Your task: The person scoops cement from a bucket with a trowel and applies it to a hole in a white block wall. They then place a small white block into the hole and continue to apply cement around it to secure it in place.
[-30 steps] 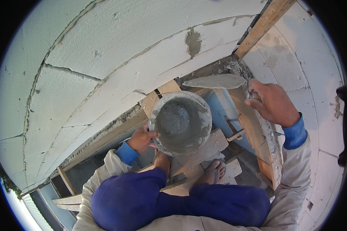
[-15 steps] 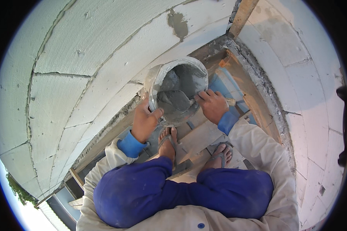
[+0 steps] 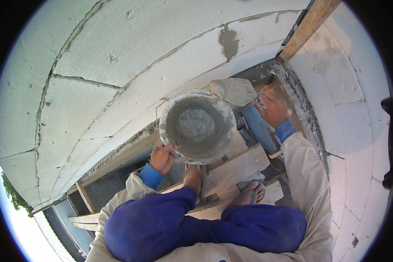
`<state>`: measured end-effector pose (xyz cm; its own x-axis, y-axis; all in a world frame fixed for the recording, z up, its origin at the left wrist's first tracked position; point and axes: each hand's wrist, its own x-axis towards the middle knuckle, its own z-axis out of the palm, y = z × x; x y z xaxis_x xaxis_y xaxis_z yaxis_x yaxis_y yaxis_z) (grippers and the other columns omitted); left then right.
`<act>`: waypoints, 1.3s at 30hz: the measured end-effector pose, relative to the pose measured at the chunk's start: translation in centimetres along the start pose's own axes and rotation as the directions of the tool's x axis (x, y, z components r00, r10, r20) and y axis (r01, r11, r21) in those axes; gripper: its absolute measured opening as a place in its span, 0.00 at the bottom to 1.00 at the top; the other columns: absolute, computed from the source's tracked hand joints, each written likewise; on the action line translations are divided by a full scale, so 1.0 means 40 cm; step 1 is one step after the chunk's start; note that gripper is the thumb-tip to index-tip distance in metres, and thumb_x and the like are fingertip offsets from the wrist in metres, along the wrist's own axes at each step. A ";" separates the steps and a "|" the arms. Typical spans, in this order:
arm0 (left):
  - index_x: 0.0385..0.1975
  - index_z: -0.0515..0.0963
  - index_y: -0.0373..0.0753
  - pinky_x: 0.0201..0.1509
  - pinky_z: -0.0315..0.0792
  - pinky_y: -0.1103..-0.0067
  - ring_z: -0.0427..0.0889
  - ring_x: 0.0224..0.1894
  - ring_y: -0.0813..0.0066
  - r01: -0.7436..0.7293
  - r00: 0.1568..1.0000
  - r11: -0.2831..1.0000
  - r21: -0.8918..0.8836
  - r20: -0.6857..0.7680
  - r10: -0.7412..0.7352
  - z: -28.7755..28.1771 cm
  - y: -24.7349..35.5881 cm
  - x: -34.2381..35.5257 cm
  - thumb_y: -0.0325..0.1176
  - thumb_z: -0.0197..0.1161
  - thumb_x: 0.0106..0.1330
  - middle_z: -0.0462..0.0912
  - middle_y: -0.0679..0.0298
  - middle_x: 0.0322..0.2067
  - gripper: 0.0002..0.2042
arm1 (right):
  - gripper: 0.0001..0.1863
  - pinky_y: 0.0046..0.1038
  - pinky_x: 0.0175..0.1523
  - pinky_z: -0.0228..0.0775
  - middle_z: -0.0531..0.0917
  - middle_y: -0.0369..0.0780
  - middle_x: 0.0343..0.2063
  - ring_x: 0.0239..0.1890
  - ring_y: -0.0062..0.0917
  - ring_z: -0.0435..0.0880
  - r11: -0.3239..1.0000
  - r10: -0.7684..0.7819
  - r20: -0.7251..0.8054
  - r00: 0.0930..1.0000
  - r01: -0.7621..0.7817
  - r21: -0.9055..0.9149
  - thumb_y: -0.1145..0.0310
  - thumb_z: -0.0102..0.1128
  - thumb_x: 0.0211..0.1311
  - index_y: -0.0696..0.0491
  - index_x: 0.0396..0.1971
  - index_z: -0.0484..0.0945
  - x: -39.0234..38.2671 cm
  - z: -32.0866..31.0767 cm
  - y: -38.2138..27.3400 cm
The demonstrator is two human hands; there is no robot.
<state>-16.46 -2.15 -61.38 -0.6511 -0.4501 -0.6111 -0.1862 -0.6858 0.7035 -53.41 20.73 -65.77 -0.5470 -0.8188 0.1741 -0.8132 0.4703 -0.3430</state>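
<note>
A mortar-crusted bucket stands upright in front of me, with wet grey mortar inside. My left hand is closed on its near left rim. Off the bucket's far right side, my right hand is closed around a trowel; its handle is mostly hidden by my fingers. The flat blade is coated with mortar and reaches left to the bucket's rim. A thicker lump of mortar sits where the blade's tip meets the rim.
Pale block walls rise on the left and right, meeting in a corner behind a wooden post. My sandalled feet rest on wooden planks with gaps between them. A blue board lies below my right hand.
The bucket has gone from tilted toward me to upright. My right hand has moved right, bringing the trowel out of the bucket to its far right rim. My left hand still grips the bucket.
</note>
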 end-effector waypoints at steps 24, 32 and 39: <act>0.65 0.63 0.42 0.45 0.88 0.62 0.86 0.48 0.64 0.055 0.998 0.997 -0.047 0.042 -0.053 -0.048 -0.018 -0.036 0.19 0.54 0.63 0.80 0.60 0.52 0.28 | 0.20 0.44 0.49 0.75 0.86 0.47 0.41 0.45 0.47 0.84 0.994 -0.099 0.198 0.975 0.090 0.054 0.51 0.59 0.69 0.54 0.43 0.84 0.270 -0.143 0.005; 0.63 0.66 0.38 0.39 0.87 0.70 0.86 0.44 0.68 0.111 0.992 0.982 0.153 0.043 -0.119 0.012 0.060 0.002 0.22 0.57 0.62 0.82 0.60 0.47 0.26 | 0.15 0.44 0.44 0.73 0.81 0.50 0.33 0.39 0.49 0.81 0.936 -0.212 0.277 0.937 0.113 0.333 0.61 0.63 0.66 0.60 0.35 0.79 0.036 -0.285 -0.037; 0.67 0.67 0.37 0.29 0.77 0.79 0.80 0.33 0.77 0.066 0.960 0.734 0.676 0.158 -0.232 0.292 0.211 0.029 0.26 0.62 0.61 0.82 0.64 0.40 0.30 | 0.15 0.46 0.45 0.78 0.84 0.52 0.37 0.39 0.49 0.85 0.935 0.290 0.520 0.804 -0.355 0.027 0.61 0.63 0.64 0.60 0.34 0.82 -0.075 -0.333 -0.244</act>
<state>-27.37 -1.78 -51.92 -0.6978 -0.1828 -0.6926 -0.6774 -0.1461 0.7210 -46.48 22.97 -50.63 -0.5720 -0.6928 -0.4391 -0.5605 0.7210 -0.4074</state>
